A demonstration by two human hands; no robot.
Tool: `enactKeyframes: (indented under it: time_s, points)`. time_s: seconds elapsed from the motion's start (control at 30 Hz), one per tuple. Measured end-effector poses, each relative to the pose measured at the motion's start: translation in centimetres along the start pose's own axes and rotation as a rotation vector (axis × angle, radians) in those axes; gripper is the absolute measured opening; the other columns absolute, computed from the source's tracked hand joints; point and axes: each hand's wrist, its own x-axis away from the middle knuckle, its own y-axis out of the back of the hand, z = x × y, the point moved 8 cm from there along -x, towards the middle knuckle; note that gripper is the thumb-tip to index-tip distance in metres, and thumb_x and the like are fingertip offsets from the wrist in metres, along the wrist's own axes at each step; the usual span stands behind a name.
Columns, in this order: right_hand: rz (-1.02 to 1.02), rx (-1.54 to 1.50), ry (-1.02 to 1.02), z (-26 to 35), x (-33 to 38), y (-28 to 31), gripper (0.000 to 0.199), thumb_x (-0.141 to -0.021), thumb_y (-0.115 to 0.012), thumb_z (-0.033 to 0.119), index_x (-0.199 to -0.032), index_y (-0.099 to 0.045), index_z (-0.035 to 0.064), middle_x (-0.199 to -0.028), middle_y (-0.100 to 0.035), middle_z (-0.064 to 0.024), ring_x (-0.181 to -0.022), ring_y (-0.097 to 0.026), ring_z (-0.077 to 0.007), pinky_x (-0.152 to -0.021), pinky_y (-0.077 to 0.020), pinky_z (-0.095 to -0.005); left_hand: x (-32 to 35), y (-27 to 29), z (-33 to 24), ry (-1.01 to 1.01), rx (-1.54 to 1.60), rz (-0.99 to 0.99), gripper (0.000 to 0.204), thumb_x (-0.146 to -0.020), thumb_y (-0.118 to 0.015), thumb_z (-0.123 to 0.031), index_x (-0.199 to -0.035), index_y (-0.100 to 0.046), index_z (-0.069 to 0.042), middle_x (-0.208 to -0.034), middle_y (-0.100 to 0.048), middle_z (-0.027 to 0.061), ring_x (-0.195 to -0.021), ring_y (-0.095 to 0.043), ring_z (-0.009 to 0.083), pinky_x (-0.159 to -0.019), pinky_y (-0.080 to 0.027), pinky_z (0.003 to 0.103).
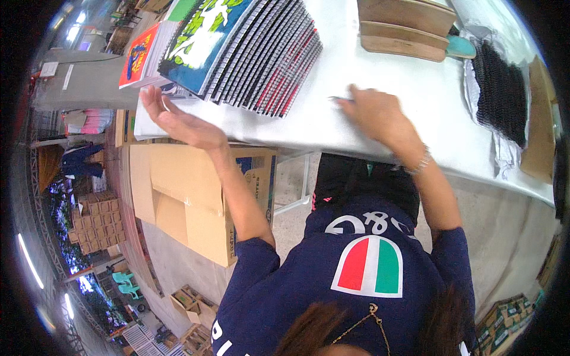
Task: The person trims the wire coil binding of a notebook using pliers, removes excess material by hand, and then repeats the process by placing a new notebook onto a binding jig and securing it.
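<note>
A fanned stack of spiral-bound notebooks [208, 44] lies on the white table, its wire bindings facing right and the top cover dark blue, lime and white. Beside it on the left is a pile with an orange-red cover [139, 56]. My left hand [187, 123] is by the near left corner of these piles, palm turned up and fingers apart, with nothing in it. Over the bare tabletop to the right of the stack, my right hand [380, 115] has its fingers drawn together. A thin dark tip shows at them, too small and blurred to name.
Brown boards [404, 35] lie at the table's far side, next to a teal object [461, 47]. Black binding coils [502, 89] rest on white wrapping at the right. Below the table's front edge, at left, stands a cardboard box [178, 190].
</note>
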Motion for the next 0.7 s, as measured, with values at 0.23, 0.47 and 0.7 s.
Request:
enactKeyframes:
  time_s: [0.23,0.47,0.7]
  points:
    - [-0.616,0.188,0.041,-7.4,4.1,5.6,0.044,-0.091,-0.06,0.041,-0.11,-0.061,0.0016,-0.102,-0.062,-0.0245,-0.092,-0.062,-0.0378,-0.084,-0.0464,-0.0504,3.2,0.5,17.4,1.065,0.291,0.311,0.053,-0.102,-0.042,-0.039,-0.142,-0.04,-0.004,-0.137,-0.052,0.0087,-0.121,-0.052,0.0219,-0.103,-0.041,0.039]
    - [-0.159,-1.063,0.196,1.7,-2.4,-4.0,0.071,-0.096,-0.056,0.042,-0.147,-0.03,0.0002,-0.139,-0.04,-0.0347,-0.127,-0.049,-0.0354,-0.104,-0.041,-0.042,5.3,-0.6,21.6,1.314,0.317,0.578,0.051,-0.1,-0.045,-0.04,-0.139,-0.046,-0.007,-0.133,-0.057,0.0055,-0.116,-0.056,0.0201,-0.097,-0.045,0.038]
    - [-0.597,-0.958,0.204,0.4,-2.8,2.0,0.055,-0.087,-0.064,0.012,-0.138,-0.044,0.0058,-0.133,-0.048,-0.0227,-0.113,-0.053,-0.033,-0.097,-0.0444,-0.0398,6.0,0.9,21.5,1.322,0.429,0.626,0.049,-0.099,-0.047,-0.042,-0.136,-0.052,-0.011,-0.13,-0.061,0.0023,-0.114,-0.058,0.0184,-0.094,-0.046,0.036]
